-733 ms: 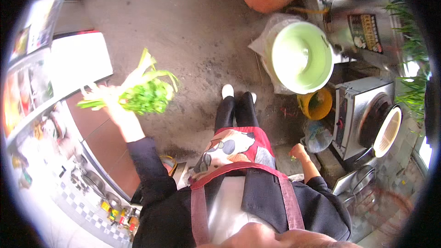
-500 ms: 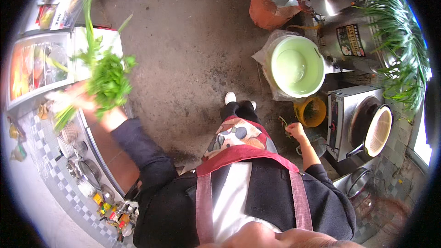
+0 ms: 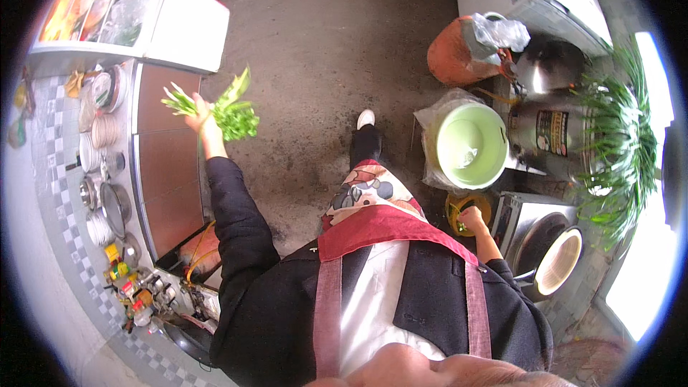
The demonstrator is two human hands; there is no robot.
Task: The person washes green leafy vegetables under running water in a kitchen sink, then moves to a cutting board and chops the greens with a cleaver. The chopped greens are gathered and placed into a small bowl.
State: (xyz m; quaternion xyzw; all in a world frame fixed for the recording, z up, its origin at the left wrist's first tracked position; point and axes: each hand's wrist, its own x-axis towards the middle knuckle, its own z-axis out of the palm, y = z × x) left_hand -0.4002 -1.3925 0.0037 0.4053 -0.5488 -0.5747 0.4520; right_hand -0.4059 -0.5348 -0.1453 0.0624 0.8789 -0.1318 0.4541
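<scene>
Out to the left, my left hand [image 3: 205, 120] is closed around a bunch of leafy greens [image 3: 239, 119]. Its pale cut stalks poke out on one side of the fist and the leaves hang on the other. On the right, my right hand [image 3: 471, 220] is over the yellow bucket [image 3: 453, 205], its fingers bent together. Small green scraps [image 3: 461, 228] show at those fingertips. The hand and forearm hide part of the bucket. Beyond it stands a pale green tub [image 3: 438, 145] holding water.
A brown-fronted counter [image 3: 166, 165] with stacked plates [image 3: 104, 130] and bottles runs along the left. On the right are a steel cooker box with a round basket [image 3: 559, 261], a metal drum [image 3: 527, 132], an orange bin [image 3: 453, 54] and long green leaves [image 3: 620, 165].
My view has shifted along the floor as I stepped. The left hand with the greens has come off the counter side, over the floor. My right hand has moved to the yellow bucket.
</scene>
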